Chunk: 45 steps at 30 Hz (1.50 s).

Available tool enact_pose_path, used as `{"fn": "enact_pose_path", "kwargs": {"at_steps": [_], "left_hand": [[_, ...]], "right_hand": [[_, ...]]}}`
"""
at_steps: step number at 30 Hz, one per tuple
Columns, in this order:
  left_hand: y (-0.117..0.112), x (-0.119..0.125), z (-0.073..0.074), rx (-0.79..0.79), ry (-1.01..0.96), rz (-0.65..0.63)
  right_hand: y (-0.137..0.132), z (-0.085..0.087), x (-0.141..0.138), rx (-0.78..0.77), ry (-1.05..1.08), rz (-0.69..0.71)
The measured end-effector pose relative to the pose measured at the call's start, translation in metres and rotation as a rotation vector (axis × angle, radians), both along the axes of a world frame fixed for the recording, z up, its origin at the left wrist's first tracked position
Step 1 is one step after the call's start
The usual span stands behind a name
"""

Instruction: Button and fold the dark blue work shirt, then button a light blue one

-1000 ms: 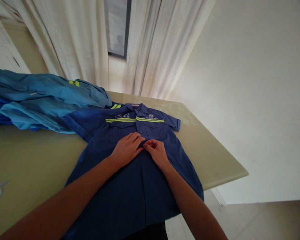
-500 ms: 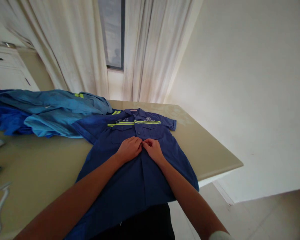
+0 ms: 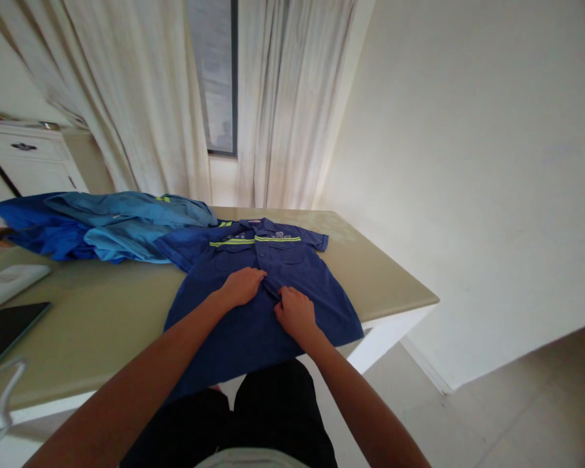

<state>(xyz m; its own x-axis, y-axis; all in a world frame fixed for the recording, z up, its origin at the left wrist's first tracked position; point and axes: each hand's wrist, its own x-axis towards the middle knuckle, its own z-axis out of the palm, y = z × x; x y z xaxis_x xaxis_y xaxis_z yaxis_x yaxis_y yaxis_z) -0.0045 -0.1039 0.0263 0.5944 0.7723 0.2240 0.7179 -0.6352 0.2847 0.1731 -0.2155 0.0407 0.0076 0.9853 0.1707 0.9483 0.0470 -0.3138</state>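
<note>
A dark blue short-sleeved work shirt (image 3: 316,296) with a yellow reflective chest stripe lies face up on a beige table (image 3: 102,325), its hem hanging over the near edge. My left hand (image 3: 241,286) rests on the shirt's front at the button placket, fingers curled onto the cloth. My right hand (image 3: 295,312) sits just below and to the right, fingers pinched on the placket edge. The two hands are a short way apart along the closure.
A heap of lighter blue garments (image 3: 112,224) lies at the table's back left. A dark tablet (image 3: 7,328) and a white flat object (image 3: 7,286) sit at the left edge. White curtains (image 3: 166,104) hang behind; tiled floor (image 3: 507,403) lies to the right.
The view has pulled back and the table looks smaller. My right hand has slid down the placket toward me, away from the left hand, which stays near the chest.
</note>
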Motion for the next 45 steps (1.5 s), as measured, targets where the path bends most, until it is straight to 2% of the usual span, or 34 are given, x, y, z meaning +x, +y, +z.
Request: {"fn": "enact_pose_path", "kwargs": {"at_steps": [4,7,11,14,19,23,26,29,34,38,45], "left_hand": [[-0.052,-0.011,-0.003,0.027,0.005,0.020],[-0.079,-0.005,0.003,0.050,-0.022,-0.016],[-0.083,0.020,0.013,-0.003,0.013,0.027],[-0.076,0.033,0.013,-0.053,-0.012,0.060],[-0.077,0.032,0.005,-0.179,-0.152,0.148],[-0.085,0.033,0.010,-0.215,-0.119,0.234],[-0.087,0.039,0.011,-0.241,-0.105,0.294],[-0.087,0.040,0.004,-0.213,-0.221,0.251],[-0.086,0.033,-0.011,-0.053,-0.394,0.063],[-0.089,0.033,-0.014,0.030,-0.317,0.033],[-0.098,0.041,-0.012,0.104,-0.110,0.125]], "right_hand": [[0.004,-0.012,0.022,0.076,0.397,-0.013],[0.010,-0.020,0.034,0.102,0.639,0.035],[0.016,-0.028,0.040,0.103,0.782,0.133],[0.017,-0.034,0.042,0.125,0.848,0.162],[0.018,-0.038,0.043,0.126,0.741,0.183],[0.019,-0.033,0.044,0.150,0.646,0.110],[0.018,-0.029,0.045,0.148,0.671,0.128],[0.016,-0.031,0.047,0.154,0.715,0.145],[0.017,-0.037,0.047,0.149,0.761,0.197],[0.016,-0.039,0.044,0.132,0.734,0.217],[0.007,-0.033,0.034,0.256,0.430,0.159]]}}
